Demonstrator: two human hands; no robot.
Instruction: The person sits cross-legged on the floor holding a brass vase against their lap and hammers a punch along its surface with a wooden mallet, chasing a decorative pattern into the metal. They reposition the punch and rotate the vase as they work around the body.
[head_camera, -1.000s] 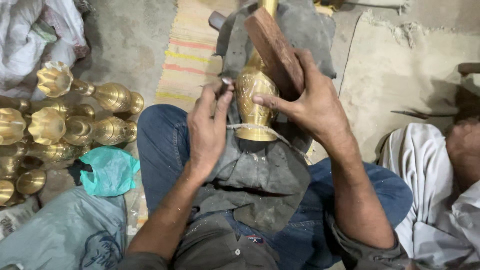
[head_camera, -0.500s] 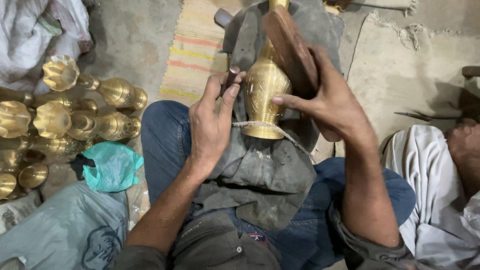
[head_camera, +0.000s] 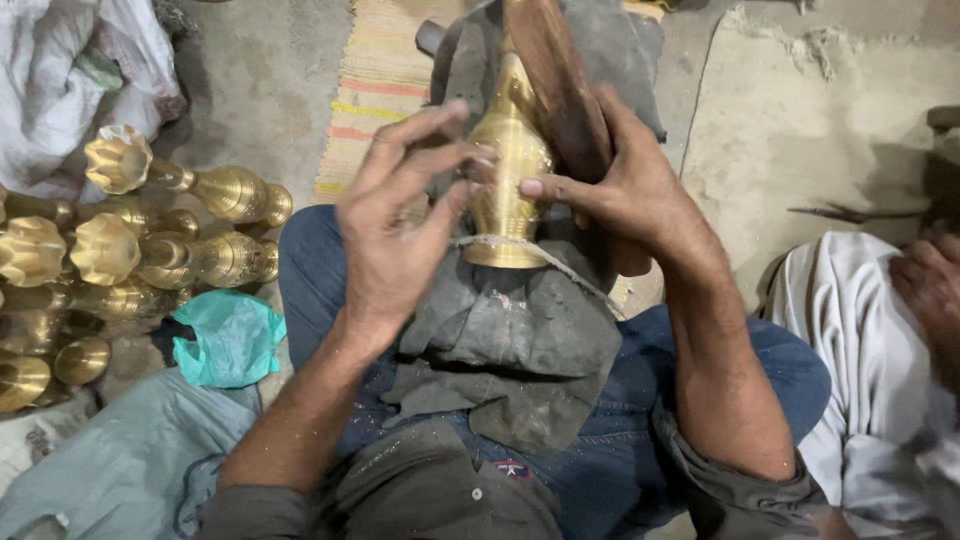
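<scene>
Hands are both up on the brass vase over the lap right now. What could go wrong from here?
The right hand seems to grip a wooden mallet while its fingertips pinch the brass vase, so that hold may be weak. The left hand touches only with fingertips, so the vase could tip off the dark cloth. The finished vases lie close on the floor and could get knocked.

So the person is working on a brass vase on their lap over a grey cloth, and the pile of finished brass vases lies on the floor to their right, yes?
Not quite: the pile of brass vases lies to the person's left, beside a teal bag. The head view shows it. The rest holds: both the left hand and right hand are on a brass vase over the grey cloth on the lap.
</scene>
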